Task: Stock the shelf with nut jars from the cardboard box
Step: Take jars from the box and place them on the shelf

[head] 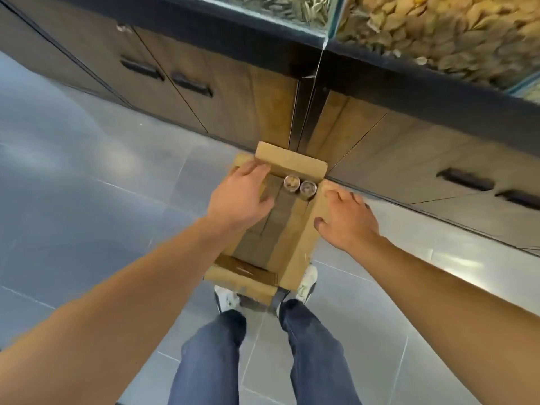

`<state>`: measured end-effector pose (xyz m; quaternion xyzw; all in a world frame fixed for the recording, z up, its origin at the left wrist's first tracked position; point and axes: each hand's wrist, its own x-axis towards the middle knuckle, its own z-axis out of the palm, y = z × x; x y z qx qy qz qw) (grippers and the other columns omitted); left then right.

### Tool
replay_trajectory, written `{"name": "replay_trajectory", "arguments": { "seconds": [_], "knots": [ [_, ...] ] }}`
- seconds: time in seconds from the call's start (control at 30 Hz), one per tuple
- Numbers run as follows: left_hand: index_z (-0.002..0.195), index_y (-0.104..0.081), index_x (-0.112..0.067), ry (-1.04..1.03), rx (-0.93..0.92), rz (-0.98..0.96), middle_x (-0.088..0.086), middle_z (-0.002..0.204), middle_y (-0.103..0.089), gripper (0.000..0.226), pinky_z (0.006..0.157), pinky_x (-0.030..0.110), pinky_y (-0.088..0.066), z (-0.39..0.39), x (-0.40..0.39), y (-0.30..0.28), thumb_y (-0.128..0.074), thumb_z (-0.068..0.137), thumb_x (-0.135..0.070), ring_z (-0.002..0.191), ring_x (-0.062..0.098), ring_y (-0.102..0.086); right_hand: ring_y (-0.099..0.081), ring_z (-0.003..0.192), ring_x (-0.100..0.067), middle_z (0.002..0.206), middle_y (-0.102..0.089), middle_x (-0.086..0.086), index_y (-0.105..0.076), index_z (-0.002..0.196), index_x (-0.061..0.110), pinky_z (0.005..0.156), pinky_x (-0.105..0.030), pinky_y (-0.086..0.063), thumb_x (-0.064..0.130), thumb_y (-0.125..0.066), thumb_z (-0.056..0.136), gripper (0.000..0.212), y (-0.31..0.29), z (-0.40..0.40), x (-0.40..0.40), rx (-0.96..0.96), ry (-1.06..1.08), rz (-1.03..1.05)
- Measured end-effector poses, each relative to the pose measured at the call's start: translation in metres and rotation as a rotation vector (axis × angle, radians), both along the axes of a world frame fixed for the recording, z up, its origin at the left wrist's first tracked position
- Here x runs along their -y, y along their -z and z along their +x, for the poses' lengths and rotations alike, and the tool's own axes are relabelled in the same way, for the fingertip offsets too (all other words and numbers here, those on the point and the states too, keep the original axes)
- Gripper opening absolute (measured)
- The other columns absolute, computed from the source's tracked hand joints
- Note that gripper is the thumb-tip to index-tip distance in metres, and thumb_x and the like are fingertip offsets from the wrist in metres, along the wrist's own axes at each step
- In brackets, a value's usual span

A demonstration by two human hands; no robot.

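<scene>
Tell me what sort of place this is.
Probably a shop selling nuts and seeds: glass bins of seeds and nuts on a counter, cabinets beneath, a cardboard box holding jars.

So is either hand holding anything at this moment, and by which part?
No jar is held. The left hand and right hand rest on the cardboard box's side flaps; the two jars sit untouched inside.

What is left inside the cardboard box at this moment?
Two clear-lidded jars stand side by side at the far end of the cardboard box; the rest shows bare bottom flaps. The left hand covers the far-left corner, so anything there is hidden.
</scene>
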<state>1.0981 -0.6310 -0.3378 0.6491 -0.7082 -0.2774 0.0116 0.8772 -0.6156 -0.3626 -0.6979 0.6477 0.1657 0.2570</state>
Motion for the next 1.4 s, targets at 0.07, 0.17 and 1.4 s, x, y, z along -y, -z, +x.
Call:
{"name": "replay_trajectory", "arguments": {
  "seconds": [0.07, 0.17, 1.4],
  "knots": [
    [0.143, -0.045, -0.019, -0.001, 0.003, 0.039, 0.006, 0.145, -0.047, 0.064, 0.097, 0.047, -0.047, 0.002, 0.006, 0.046, -0.056, 0.083, -0.038, 0.127, 0.035, -0.044, -0.036, 0.128, -0.029, 0.144, -0.037, -0.004, -0.034, 0.142, 0.019, 0.102, -0.041, -0.037, 0.050, -0.052, 0.089, 0.064, 0.043, 0.005, 0.003, -0.007, 0.015, 0.032],
    [0.138, -0.049, -0.018, 0.046, -0.024, 0.044, 0.007, 0.137, -0.053, 0.073, 0.094, 0.049, -0.049, 0.005, 0.016, 0.115, -0.041, 0.075, -0.053, 0.123, 0.034, -0.050, -0.037, 0.127, -0.030, 0.142, -0.038, -0.005, -0.034, 0.141, 0.017, 0.100, -0.041, -0.039, 0.048, -0.054, 0.089, 0.064, 0.105, 0.017, 0.007, -0.002, 0.073, 0.052],
    [0.142, -0.041, -0.015, 0.294, -0.045, -0.075, 0.010, 0.138, -0.038, 0.078, 0.100, 0.039, -0.046, -0.030, 0.110, 0.493, -0.079, 0.075, -0.029, 0.120, 0.030, -0.046, -0.042, 0.118, -0.039, 0.124, -0.046, -0.017, -0.043, 0.126, 0.011, 0.099, -0.047, -0.036, 0.022, -0.071, 0.080, 0.055, 0.451, 0.047, 0.089, -0.245, 0.118, -0.149]
  ]
}}
